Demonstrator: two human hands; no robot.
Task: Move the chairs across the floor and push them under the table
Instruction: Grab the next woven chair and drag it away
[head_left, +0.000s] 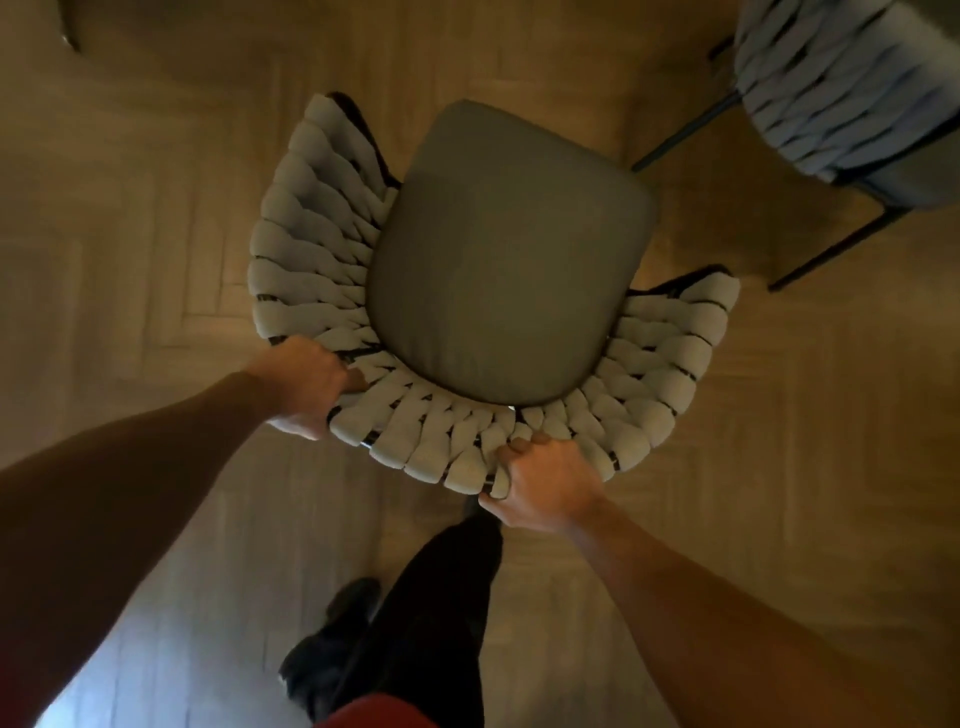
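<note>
Where it all stands: floor, pale wood laid in herringbone, fills the frame under dim warm light and is brighter at lower left. Dragged chair legs could scrape it or catch on a board joint.
Chair: centre of frame, seen from above, with a grey seat pad. Its woven back curves round the left and lower sides. No table shows plainly, so it is likely not yet tucked under.
Second chair: upper right corner, same weave, with thin dark legs splayed toward the centre. It is near the held chair but apart from it. A swing to the right could lock the two sets of legs or knock this one over.
Trouser leg: bottom centre, dark, just behind the back, with a shoe to its left. A stride too close could kick the hidden rear legs.
Right hand: lower centre, fingers curled over the back's rim and clamped on it. The soft weave may give or slip under a hard shove.
Left hand: left of centre, wrapped round the same rim. An uneven push between the two hands would twist the chair off line.
Dark edge, upper left corner: cannot tell what it is.
</note>
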